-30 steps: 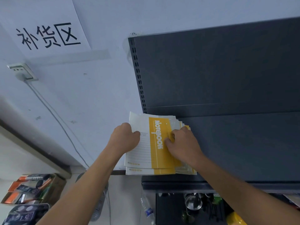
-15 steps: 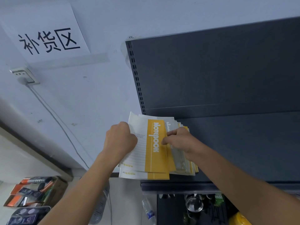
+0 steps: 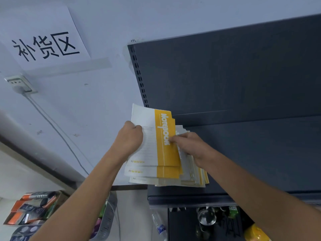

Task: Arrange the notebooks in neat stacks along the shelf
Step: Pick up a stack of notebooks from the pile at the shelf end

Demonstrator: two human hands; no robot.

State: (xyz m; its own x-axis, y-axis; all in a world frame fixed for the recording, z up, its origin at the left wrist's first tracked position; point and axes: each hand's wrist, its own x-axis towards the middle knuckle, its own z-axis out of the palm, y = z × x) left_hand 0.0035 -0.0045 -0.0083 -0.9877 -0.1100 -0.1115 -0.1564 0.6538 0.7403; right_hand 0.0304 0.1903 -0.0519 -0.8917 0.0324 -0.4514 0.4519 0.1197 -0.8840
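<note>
A fanned stack of white-and-yellow notebooks (image 3: 163, 153) hangs over the left end of the dark shelf (image 3: 260, 153). My left hand (image 3: 130, 138) grips the left edge of the top few notebooks and tilts them up off the rest. My right hand (image 3: 191, 146) pinches the right edges of notebooks in the pile, thumb against the yellow band; the lower ones spread out beneath my wrist.
The shelf's dark back panel (image 3: 225, 75) rises behind. A white wall with a paper sign (image 3: 45, 44) and a socket (image 3: 19, 84) lies to the left. Boxes of goods (image 3: 31, 207) sit on the floor; bottles and jars (image 3: 206, 218) fill the lower shelf.
My left hand has lifted the top notebooks up and left, off the pile. My right hand has shifted from flat on the cover to pinching the right edges.
</note>
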